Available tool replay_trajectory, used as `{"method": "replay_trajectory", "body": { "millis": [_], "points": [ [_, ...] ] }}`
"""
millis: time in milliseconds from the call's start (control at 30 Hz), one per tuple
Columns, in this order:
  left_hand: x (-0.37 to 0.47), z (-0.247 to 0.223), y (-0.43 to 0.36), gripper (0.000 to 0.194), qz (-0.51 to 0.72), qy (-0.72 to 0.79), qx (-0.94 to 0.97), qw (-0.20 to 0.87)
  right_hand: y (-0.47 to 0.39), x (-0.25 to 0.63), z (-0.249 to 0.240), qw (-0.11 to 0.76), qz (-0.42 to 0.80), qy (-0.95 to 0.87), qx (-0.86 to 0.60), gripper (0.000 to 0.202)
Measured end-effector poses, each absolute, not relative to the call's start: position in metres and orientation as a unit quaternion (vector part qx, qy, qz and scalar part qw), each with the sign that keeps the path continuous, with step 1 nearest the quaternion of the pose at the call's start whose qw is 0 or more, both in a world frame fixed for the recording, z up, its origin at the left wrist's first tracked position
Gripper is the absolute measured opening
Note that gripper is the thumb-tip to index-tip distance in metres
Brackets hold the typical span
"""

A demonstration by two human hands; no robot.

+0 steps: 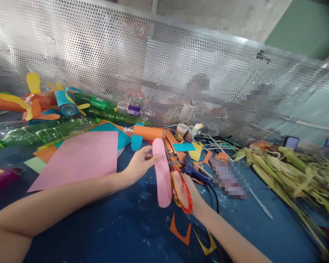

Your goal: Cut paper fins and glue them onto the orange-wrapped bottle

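Observation:
Between the thumb and fingers of my left hand (pixel 142 162) is a long pink paper strip (pixel 163 179) with rounded ends. My right hand (pixel 188 190) grips a pair of scissors (pixel 185 195) with red and yellow handles. The blades point up and away, along the strip's right edge; whether they touch the paper I cannot tell. Just beyond lies a clear bottle wrapped in orange paper (pixel 148 132), with a blue paper piece (pixel 137 140) across it. To the right of the scissors is a blue glue gun (pixel 196 171) with a black cord.
A pink sheet (pixel 90 153) tops a stack of coloured paper. Green bottles (pixel 46 131) and paper-finned bottles line the left back. Orange scraps (pixel 181 230) lie in front, dried husks (pixel 285 168) at right. A perforated metal screen (pixel 164 65) borders the blue table (pixel 104 226).

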State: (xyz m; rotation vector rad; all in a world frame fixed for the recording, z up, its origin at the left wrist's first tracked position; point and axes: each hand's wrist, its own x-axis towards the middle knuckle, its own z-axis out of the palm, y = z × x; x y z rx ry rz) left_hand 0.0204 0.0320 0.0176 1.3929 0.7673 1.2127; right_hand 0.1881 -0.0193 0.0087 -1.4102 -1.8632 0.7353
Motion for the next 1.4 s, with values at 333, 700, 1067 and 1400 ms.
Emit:
{"method": "replay_trajectory", "body": {
  "millis": [333,700,1067,1400],
  "points": [
    [0.016,0.006,0.052,0.027,0.550,0.359,0.512,0.554,0.001,0.200,0.014,0.267,0.200,-0.730,-0.596,0.033],
    [-0.004,0.005,0.030,0.031,0.468,0.392,0.433,0.663,-0.018,0.184,0.007,0.222,-0.010,-0.821,-0.526,0.035],
    [-0.005,-0.006,0.017,0.030,0.436,0.356,0.518,0.644,-0.024,0.170,-0.007,0.325,0.187,-0.837,-0.398,0.014],
    [-0.008,-0.014,0.023,0.037,0.395,0.332,0.496,0.698,-0.014,0.174,-0.008,0.367,0.244,-0.725,-0.529,0.025]
  ]
}}
